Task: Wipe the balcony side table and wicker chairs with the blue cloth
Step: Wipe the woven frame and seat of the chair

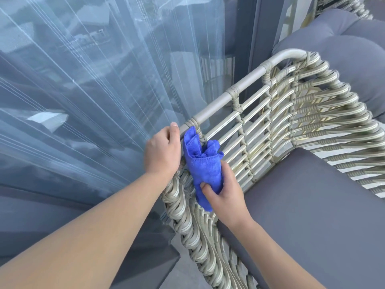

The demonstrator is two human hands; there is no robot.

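the blue cloth (203, 163) is soft, light and bunched against the near-left arm of the wicker chair (270, 113). the right hand (225, 192) grips its lower part, a good hold. the left hand (162, 151) curls at the rail, probably steadying it; its fingers are hidden.

The left hand (163, 150) was curled, thumb up, at the end of a bare, outstretched forearm. The right hand (224, 189) sat close beside it, fingers and thumb closed in a grip, palm turned leftward.
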